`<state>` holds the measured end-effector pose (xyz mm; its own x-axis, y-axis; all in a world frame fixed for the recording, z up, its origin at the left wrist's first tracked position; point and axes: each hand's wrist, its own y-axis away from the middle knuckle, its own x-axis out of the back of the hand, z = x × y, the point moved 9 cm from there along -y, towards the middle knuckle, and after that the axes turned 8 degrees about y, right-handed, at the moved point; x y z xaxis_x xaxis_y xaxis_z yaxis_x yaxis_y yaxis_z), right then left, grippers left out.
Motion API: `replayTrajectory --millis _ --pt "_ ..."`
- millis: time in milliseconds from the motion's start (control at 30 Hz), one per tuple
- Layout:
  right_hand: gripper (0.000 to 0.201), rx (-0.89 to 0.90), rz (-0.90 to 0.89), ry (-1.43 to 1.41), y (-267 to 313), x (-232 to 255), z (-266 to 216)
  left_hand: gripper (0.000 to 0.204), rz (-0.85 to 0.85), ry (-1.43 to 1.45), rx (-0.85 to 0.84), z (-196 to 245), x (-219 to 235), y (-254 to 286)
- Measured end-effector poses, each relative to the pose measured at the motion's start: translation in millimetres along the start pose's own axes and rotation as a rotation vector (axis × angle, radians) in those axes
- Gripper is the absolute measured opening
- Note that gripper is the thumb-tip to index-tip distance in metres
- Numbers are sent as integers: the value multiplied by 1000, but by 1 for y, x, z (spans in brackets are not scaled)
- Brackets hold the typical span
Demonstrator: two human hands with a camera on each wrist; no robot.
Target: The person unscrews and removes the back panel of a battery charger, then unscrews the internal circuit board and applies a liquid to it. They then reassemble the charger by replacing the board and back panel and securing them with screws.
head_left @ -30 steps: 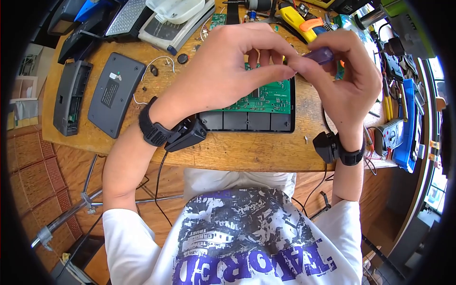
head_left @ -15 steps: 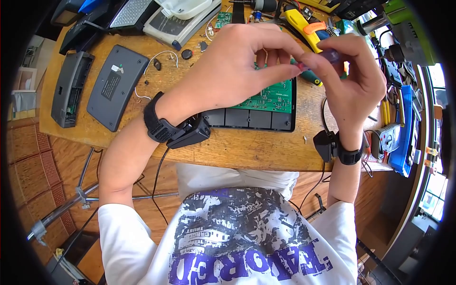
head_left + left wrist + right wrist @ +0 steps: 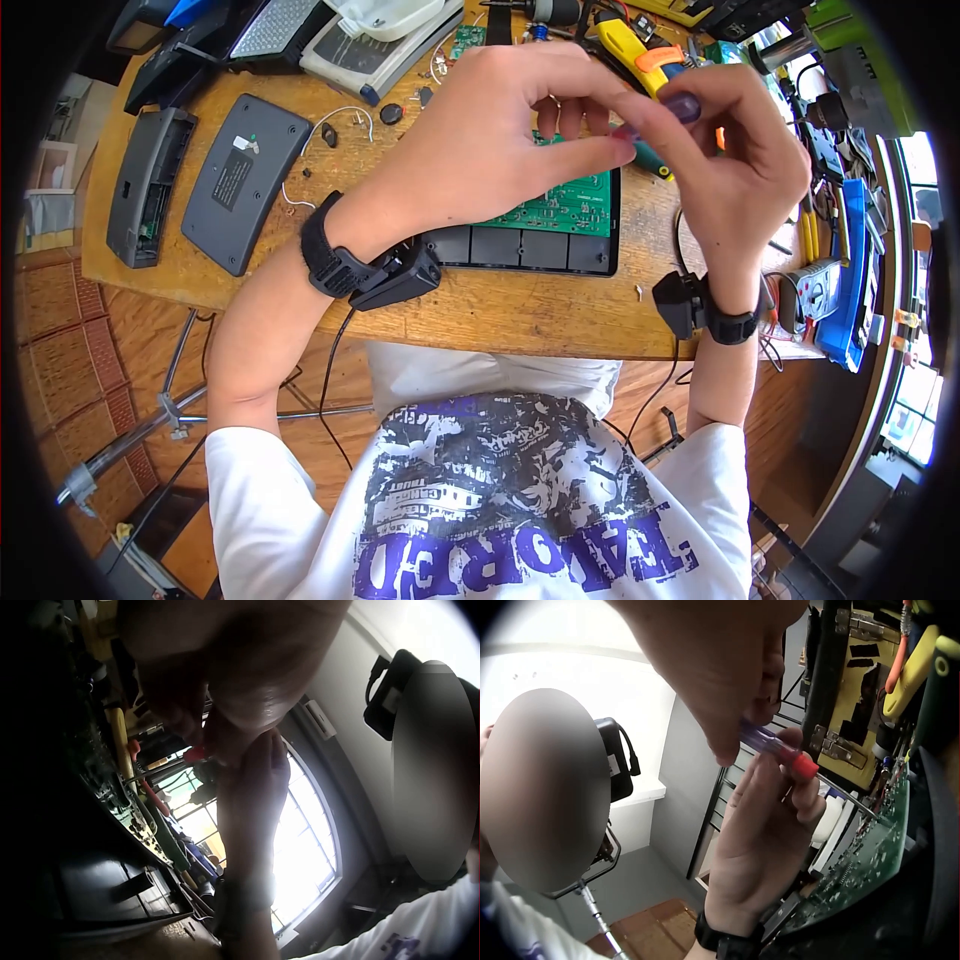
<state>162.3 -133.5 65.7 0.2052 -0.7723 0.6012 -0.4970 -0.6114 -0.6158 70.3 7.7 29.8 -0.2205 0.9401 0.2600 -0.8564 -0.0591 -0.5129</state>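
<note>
A screwdriver with a clear purple handle (image 3: pixel 761 739) and a red collar (image 3: pixel 805 766) slants down, its thin metal shaft (image 3: pixel 847 793) reaching to a green circuit board (image 3: pixel 866 859). My right hand (image 3: pixel 745 150) grips the handle's back end between thumb and fingers. At the collar end, my left hand (image 3: pixel 500 130) pinches the handle's front with thumb and fingertips. The board lies in a black plastic casing (image 3: pixel 500 248) under both hands. From the head view, my left hand hides much of the board and the screwdriver's tip.
To the left lie a dark grey cover (image 3: pixel 245 185) and a long grey housing (image 3: pixel 150 190). A yellow tool (image 3: pixel 630 55) and a green-handled tool (image 3: pixel 652 160) lie beyond the hands. A multimeter (image 3: pixel 812 290) and a blue tray (image 3: pixel 850 270) stand at right.
My right thumb and fingers have shifted around the screwdriver handle, which now sits slightly differently in them. The left hand stays at the handle's front. The head view has shifted a little.
</note>
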Motion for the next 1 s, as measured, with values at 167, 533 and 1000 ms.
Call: replayTrajectory --millis 167,533,1000 --pt "22 298 10 134 -2 -3 -26 19 -17 -15 -25 1 0 0" --pt "18 41 -36 -47 -2 -6 1 20 32 10 88 -4 3 3" --pt "19 60 51 -112 -13 0 1 24 47 -19 103 -5 6 2"
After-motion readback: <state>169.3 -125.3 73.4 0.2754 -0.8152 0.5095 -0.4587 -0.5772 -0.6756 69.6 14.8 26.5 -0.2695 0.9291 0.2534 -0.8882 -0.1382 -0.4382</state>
